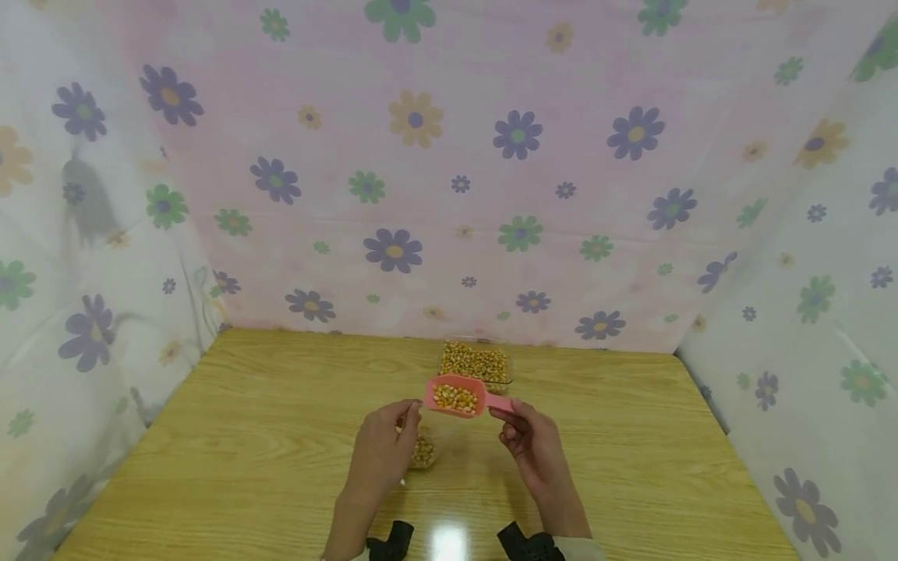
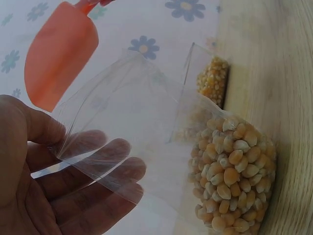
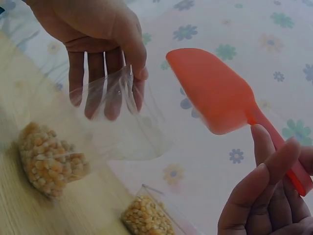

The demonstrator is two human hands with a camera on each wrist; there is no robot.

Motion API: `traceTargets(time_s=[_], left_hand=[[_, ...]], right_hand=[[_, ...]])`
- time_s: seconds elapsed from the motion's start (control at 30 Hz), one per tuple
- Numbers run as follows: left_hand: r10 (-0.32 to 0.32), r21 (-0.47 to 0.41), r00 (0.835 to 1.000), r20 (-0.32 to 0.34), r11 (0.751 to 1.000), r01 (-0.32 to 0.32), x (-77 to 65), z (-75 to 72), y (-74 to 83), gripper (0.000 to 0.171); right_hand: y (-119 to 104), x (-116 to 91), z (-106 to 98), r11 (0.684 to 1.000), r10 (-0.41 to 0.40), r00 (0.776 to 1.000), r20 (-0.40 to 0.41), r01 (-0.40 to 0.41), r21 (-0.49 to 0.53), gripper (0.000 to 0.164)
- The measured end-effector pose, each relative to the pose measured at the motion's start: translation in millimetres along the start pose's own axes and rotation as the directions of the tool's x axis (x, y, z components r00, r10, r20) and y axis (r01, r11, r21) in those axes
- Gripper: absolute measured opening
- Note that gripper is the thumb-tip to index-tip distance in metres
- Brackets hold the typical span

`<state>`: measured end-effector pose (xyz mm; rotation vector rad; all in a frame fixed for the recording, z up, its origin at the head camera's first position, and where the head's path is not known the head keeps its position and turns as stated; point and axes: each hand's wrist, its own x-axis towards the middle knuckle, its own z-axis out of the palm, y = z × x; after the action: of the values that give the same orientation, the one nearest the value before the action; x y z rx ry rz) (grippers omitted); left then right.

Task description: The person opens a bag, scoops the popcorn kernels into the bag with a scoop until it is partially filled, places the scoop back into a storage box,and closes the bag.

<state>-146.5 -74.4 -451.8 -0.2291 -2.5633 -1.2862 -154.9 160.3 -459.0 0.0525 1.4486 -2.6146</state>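
My right hand [image 1: 536, 444] grips the handle of a pink-orange scoop [image 3: 215, 93] filled with corn kernels [image 1: 454, 399]. The scoop is held level above the table, its tip close to my left hand [image 1: 382, 444]. With thumb and forefinger, my left hand pinches the top edge of a clear plastic bag [image 2: 132, 93]; its other fingers show through the film. Corn kernels [image 2: 232, 176] fill the bottom of the bag, which rests on the table. In the head view the left hand hides much of the bag.
Behind the scoop, a clear rectangular container [image 1: 510, 366] of corn kernels stands near the back edge of the wooden table [image 1: 281, 405]. Flower-patterned cloth [image 1: 463, 156] hangs behind the table and along both sides. A small pale kernel [image 1: 403, 482] lies near the bag.
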Motion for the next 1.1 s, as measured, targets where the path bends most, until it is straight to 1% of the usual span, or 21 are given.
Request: traceTargets(time_s=[0.17,0.3,0.43,0.53,0.67,0.77,0.9,1.1], left_hand=[[-0.001,0.016,1.0,0.0,1.0,0.001,-0.9,0.6,-1.2,0.035],[-0.034,0.029,0.999,0.007,0.999,0.034,-0.6,1.7,0.1,0.03],[-0.063,0.04,0.998,0.004,0.997,0.063,-0.6,2.5,2.0,0.028],[-0.048,0.046,0.999,-0.001,0.998,0.048,-1.2,2.3,1.9,0.029],[-0.019,0.027,1.0,-0.002,0.999,0.019,-1.2,1.5,0.0,0.032],[-0.015,0.011,1.0,0.001,1.0,0.015,-1.0,1.5,-1.7,0.032],[-0.01,0.009,1.0,0.008,1.0,0.01,-1.2,2.1,-2.7,0.033],[0.01,0.008,1.0,0.003,1.0,-0.01,-0.4,2.1,-2.2,0.032]], right_hand=[[-2.8,-2.2,3.4,0.999,0.02,0.999,-0.032,-0.021,-0.026,0.037],[-4.1,-3.9,5.6,0.997,0.032,0.998,-0.05,-0.035,-0.068,0.033],[-5.7,-5.7,5.7,0.991,0.021,0.998,-0.054,-0.028,-0.128,0.029],[-7.2,-6.4,4.1,0.987,0.009,0.999,-0.05,-0.017,-0.159,0.028],[-9.7,-7.1,1.9,0.985,-0.001,0.998,-0.056,-0.009,-0.173,0.028],[-12.1,-8.3,1.6,0.983,-0.001,0.997,-0.081,-0.014,-0.186,0.026],[-14.5,-9.6,2.1,0.977,-0.012,0.994,-0.112,-0.012,-0.211,0.024],[-16.5,-8.5,3.5,0.966,-0.052,0.988,-0.144,0.013,-0.258,0.024]])
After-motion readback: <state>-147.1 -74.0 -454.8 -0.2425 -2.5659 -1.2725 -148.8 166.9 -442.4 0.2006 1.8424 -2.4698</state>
